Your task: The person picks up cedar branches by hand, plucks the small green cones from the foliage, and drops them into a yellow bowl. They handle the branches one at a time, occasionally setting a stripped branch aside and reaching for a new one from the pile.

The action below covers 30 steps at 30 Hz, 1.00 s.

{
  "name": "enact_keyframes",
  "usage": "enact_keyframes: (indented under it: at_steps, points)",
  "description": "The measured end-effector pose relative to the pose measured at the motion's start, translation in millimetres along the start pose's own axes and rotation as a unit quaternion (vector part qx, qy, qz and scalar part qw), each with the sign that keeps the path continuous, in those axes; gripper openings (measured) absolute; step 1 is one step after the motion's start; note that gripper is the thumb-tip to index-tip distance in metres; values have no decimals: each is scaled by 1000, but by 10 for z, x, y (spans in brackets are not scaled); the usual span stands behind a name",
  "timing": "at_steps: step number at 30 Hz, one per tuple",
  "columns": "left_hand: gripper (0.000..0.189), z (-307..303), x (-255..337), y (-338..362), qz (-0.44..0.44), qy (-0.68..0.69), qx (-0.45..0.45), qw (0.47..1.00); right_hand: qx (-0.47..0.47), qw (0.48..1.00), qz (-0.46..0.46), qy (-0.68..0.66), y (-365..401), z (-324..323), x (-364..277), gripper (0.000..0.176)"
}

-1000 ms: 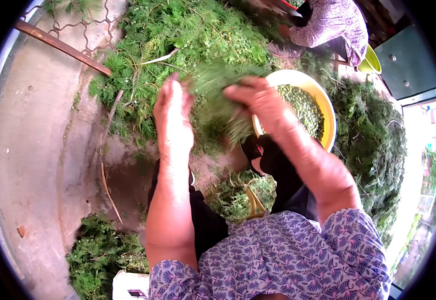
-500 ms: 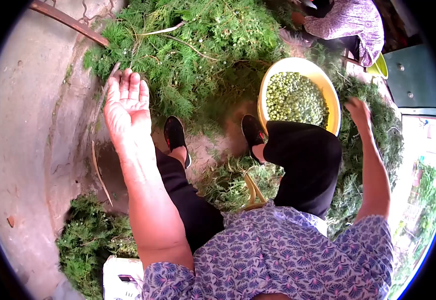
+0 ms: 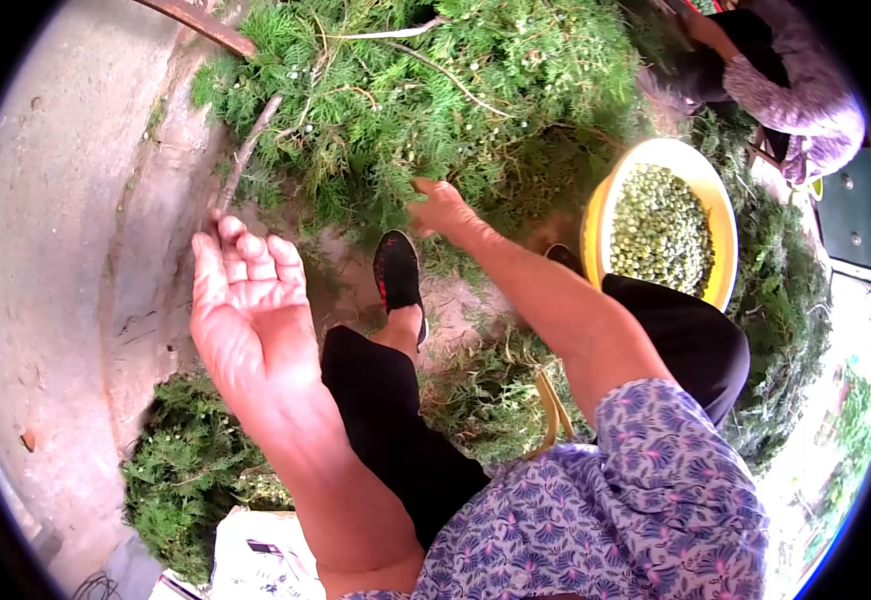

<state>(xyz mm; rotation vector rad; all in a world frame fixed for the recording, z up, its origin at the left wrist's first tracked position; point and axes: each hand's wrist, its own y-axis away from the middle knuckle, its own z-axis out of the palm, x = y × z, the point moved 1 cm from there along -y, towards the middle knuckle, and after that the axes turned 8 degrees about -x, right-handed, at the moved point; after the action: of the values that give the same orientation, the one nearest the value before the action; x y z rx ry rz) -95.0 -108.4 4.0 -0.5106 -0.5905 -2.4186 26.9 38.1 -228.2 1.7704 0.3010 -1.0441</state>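
My left hand is raised over the concrete floor at the left, palm up. Its fingers are slightly curled and apart, and the palm is bare. My right hand reaches to the near edge of a big heap of green conifer branches. Its fingertips are right at the foliage, a gap shows between them, and nothing is visible in them. Small pale green cones dot the branches. Beside my right knee stands a yellow basin partly filled with loose green cones.
Another person sits at the top right. More cut greenery lies at the lower left, near a white bag. A wooden bar lies at the top left. My shoe rests by the heap.
My right hand has swung left from beyond the basin to the branch heap. My left hand stays palm up and appears slightly lower. The view has shifted, moving the basin rightward in frame.
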Motion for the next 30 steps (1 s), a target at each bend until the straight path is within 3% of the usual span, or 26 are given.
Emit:
enact_keyframes:
  at_steps: [4, 7, 8, 9, 11, 12, 13, 15, 16, 17, 20, 22, 23, 25, 27, 30]
  points:
    - [23, 40, 5, 0, 6, -13, 4, 1000, 39, 959, 7, -280, -489, 414, 162, 75]
    - [23, 36, -23, -7, -2, -4, -16, 1000, 74, 974, 9, -214, -856, 517, 397, 80]
    - [22, 66, -40, 4, 0, -12, -4, 1000, 101, 957, 44, -267, -631, 469, 158, 53]
    - [21, 104, -59, 13, 3, -13, 13, 1000, 99, 959, 42, -264, -685, 444, 219, 53]
    - [21, 115, -61, 17, 5, -8, 18, 1000, 261, 964, 1, -53, -715, 305, 299, 19]
    - [21, 109, -53, 18, 6, -6, 17, 1000, 321, 945, -63, -25, -629, 227, 289, 25]
    - [21, 92, -49, 12, 5, 0, 20, 1000, 286, 949, -28, -126, -565, 121, 288, 27]
    - [20, 84, -53, 15, 4, 8, 20, 1000, 265, 950, -51, -159, -286, -66, 166, 25]
    - [20, 90, -57, 13, 0, 4, 29, 1000, 261, 956, -64, -114, -167, -158, 114, 24]
    - [20, 93, -66, 17, -3, 0, 39, 999, 285, 925, -249, 0, -186, -219, 290, 24]
    - [20, 75, -89, 9, -4, 9, 31, 999, 275, 930, -232, 80, 237, -332, 147, 22]
    - [19, 57, -99, 1, -10, 19, 18, 1000, 237, 958, -143, -69, 508, -333, 103, 22]
    - [19, 70, -104, -8, -10, 19, 16, 1000, 239, 958, -144, -69, 674, -332, 11, 22]
    - [19, 89, -123, -15, -2, 15, 35, 999, 244, 935, -55, -253, 1038, -309, -120, 22]
    - [18, 105, -142, -30, -6, 5, 25, 1000, 257, 936, -48, -236, 1265, -295, -156, 22]
    - [17, 80, -151, -62, -12, -7, 6, 1000, 309, 925, -133, -176, 1596, -296, -333, 22]
